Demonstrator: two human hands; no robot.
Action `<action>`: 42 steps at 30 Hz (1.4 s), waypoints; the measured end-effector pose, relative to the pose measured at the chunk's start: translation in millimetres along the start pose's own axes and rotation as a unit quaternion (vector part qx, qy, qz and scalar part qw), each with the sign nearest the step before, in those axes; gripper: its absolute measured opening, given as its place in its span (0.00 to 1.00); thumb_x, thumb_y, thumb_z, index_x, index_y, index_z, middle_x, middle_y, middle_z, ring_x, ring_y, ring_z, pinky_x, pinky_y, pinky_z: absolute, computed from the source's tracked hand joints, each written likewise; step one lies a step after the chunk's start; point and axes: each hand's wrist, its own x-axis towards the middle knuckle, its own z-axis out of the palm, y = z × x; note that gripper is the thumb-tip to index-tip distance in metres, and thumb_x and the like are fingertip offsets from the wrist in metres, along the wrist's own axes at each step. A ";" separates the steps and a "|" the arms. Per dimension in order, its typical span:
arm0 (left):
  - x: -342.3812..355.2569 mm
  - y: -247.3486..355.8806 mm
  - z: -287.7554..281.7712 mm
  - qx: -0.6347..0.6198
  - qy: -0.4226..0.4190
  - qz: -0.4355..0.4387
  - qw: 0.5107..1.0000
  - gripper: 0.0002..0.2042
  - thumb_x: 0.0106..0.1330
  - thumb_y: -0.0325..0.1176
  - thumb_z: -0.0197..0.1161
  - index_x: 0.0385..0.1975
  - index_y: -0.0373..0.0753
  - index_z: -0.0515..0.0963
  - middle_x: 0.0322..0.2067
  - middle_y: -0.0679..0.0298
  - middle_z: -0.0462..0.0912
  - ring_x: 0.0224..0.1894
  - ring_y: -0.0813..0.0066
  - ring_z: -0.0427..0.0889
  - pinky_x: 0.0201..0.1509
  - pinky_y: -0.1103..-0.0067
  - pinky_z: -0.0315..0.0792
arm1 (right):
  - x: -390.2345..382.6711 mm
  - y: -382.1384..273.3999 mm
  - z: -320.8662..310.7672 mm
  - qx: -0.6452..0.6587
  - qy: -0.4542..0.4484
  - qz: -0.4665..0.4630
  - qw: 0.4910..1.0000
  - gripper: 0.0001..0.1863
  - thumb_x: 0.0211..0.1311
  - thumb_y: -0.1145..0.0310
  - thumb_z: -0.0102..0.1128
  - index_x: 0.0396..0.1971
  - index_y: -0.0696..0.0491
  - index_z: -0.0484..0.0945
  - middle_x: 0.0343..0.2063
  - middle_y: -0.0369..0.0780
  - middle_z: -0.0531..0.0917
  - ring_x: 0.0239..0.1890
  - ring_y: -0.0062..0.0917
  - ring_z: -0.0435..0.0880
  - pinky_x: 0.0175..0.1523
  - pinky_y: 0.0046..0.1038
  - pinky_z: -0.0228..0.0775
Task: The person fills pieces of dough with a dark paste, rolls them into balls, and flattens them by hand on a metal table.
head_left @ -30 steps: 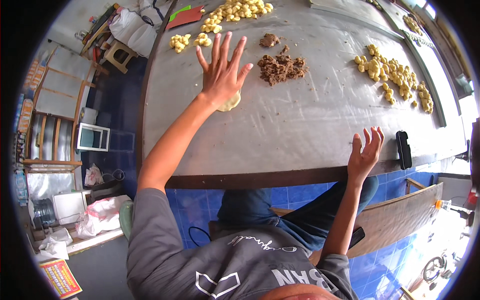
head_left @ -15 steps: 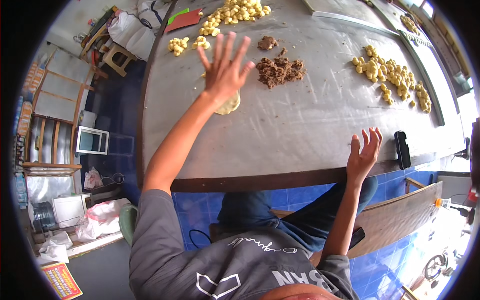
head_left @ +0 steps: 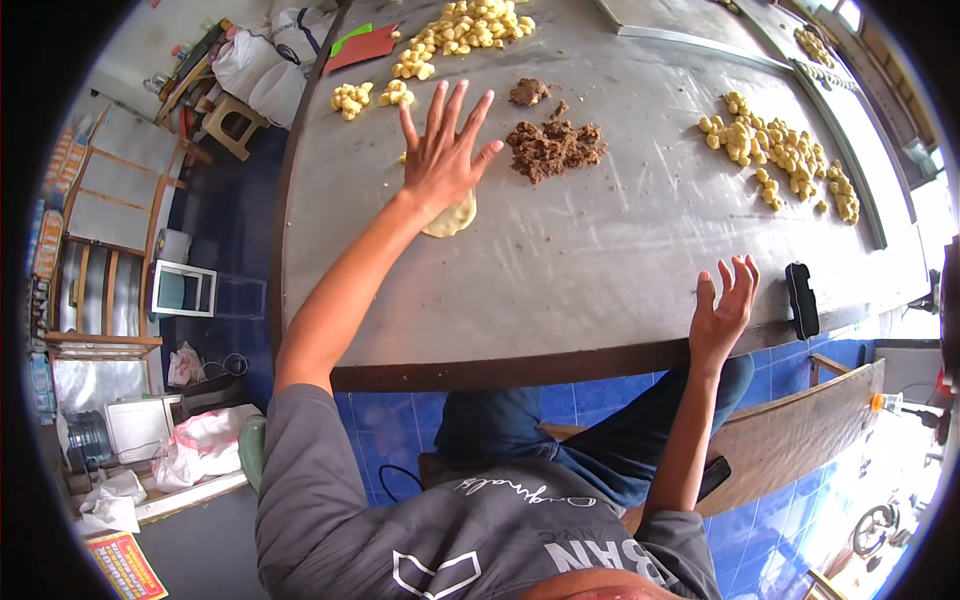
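Grey metal tabletop point(head_left: 600, 270) fills the upper middle of the frame. At upper centre-left my left hand point(head_left: 440, 165) spreads flat, fingers apart, gripping nothing, over a pale dough disc point(head_left: 452, 218); it hides most of the disc, so I cannot tell how firmly my palm meets it. Crumbly brown mass point(head_left: 552, 150) lies just to its right. At centre-right my right hand point(head_left: 722, 310) is loosely curled, empty, near a black case point(head_left: 802, 300). Yellow dough balls point(head_left: 470, 28) run off the top edge; glare blurs the lower right.
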 end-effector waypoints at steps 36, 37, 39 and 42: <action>-16.6 21.5 -26.1 -0.042 -0.060 -0.020 0.997 0.36 0.68 0.65 0.37 0.72 0.52 0.52 0.71 0.57 0.48 0.74 0.50 0.39 0.67 0.41 0.20 | 0.3 -8.6 -0.9 -0.043 0.008 0.007 0.999 0.20 0.54 0.81 0.61 0.48 0.60 0.72 0.55 0.51 0.70 0.56 0.42 0.75 0.57 0.37 0.74; -16.6 22.9 -27.5 -0.044 -0.062 -0.021 0.997 0.36 0.68 0.65 0.37 0.72 0.52 0.52 0.71 0.57 0.48 0.74 0.50 0.39 0.67 0.41 0.20 | 1.2 -9.1 -1.0 -0.044 0.006 0.006 0.999 0.20 0.54 0.80 0.61 0.48 0.61 0.72 0.55 0.51 0.70 0.56 0.42 0.75 0.57 0.37 0.74; -14.9 23.7 -31.6 -0.033 -0.083 -0.015 0.996 0.37 0.68 0.66 0.37 0.72 0.52 0.52 0.71 0.56 0.48 0.74 0.50 0.39 0.67 0.40 0.21 | -0.3 -9.4 -1.6 -0.046 0.001 0.007 0.999 0.19 0.54 0.80 0.61 0.48 0.61 0.72 0.55 0.52 0.70 0.56 0.42 0.75 0.56 0.37 0.74; -23.1 28.7 -33.1 -0.030 -0.079 -0.013 0.996 0.37 0.67 0.67 0.37 0.72 0.52 0.52 0.71 0.57 0.49 0.74 0.51 0.39 0.66 0.40 0.21 | 0.3 -8.9 0.3 -0.046 0.013 0.002 0.999 0.19 0.54 0.80 0.61 0.48 0.61 0.72 0.55 0.52 0.70 0.55 0.42 0.75 0.56 0.37 0.74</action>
